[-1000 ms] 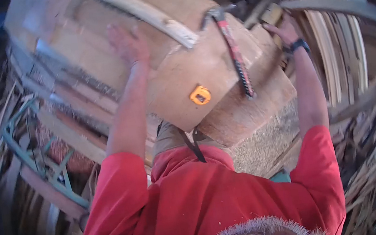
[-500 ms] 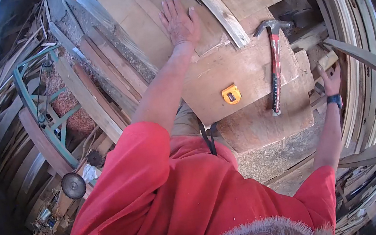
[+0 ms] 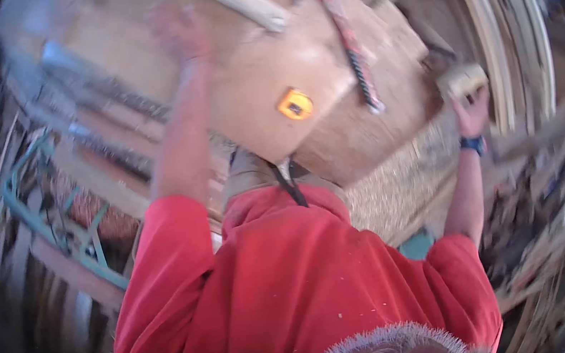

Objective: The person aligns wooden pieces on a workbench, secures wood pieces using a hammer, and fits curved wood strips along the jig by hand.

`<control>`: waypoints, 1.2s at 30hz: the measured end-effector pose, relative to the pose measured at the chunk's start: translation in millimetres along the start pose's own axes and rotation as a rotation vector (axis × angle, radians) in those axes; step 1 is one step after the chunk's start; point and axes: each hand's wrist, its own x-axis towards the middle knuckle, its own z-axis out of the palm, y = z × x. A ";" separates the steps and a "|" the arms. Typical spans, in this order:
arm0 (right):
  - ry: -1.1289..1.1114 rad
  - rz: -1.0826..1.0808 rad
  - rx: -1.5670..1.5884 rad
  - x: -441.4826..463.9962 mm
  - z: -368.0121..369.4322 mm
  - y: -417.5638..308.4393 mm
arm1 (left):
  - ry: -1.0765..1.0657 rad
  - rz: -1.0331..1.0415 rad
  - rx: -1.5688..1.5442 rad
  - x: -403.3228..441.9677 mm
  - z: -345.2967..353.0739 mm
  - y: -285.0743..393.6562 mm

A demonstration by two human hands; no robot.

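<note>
My left hand (image 3: 185, 35) is blurred by motion; it appears flat on the plywood sheet (image 3: 242, 92), fingers stretched out. A pale strip of wood (image 3: 240, 0) lies on the sheet, to the right of that hand. Off to the right, my right hand (image 3: 473, 113) is closed around a short pale wooden block (image 3: 464, 81), with its fingertips partly hidden. Between the hands lie a yellow tape measure (image 3: 295, 104) and a claw hammer (image 3: 351, 47) with a red and black handle.
Long curved-looking boards (image 3: 494, 38) stand at the right. On the left are a green metal frame (image 3: 35, 211) and more planks. Sawdust (image 3: 386, 191) covers the ground below the plywood, and scrap wood (image 3: 540, 212) is heaped at lower right.
The camera view has swung, so the plywood, hammer and tape measure appear further left and higher. My right hand has lifted the wooden block away from beside the boards, toward my body.
</note>
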 end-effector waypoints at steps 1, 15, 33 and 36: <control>0.093 0.001 -0.036 -10.3 1.1 3.8 | -0.100 0.023 -0.166 7.9 -11.9 -2.5; 0.150 -0.014 -0.056 -42.0 -56.9 -3.1 | -0.865 0.327 -1.006 -132.4 -113.5 233.9; 0.293 0.080 0.000 -135.1 -29.3 -2.8 | -1.181 0.462 -1.162 -292.9 -39.8 419.6; 0.077 0.041 0.075 -145.7 -47.2 28.4 | -1.169 0.477 -1.187 -289.9 -47.9 406.2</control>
